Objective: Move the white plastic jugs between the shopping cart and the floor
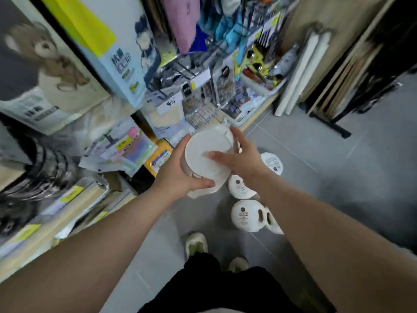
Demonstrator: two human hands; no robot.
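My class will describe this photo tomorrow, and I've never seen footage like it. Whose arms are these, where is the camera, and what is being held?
There is no machine: the single picture comes from a wide-angle camera worn on a person's head, looking down past their own bare arms. The left hand and right hand together grip one white plastic jug, held in the air. Below, several more white jugs sit on the grey floor, near the person's shoes. Shelves packed with shop goods fill the left side. No shopping cart is in view.
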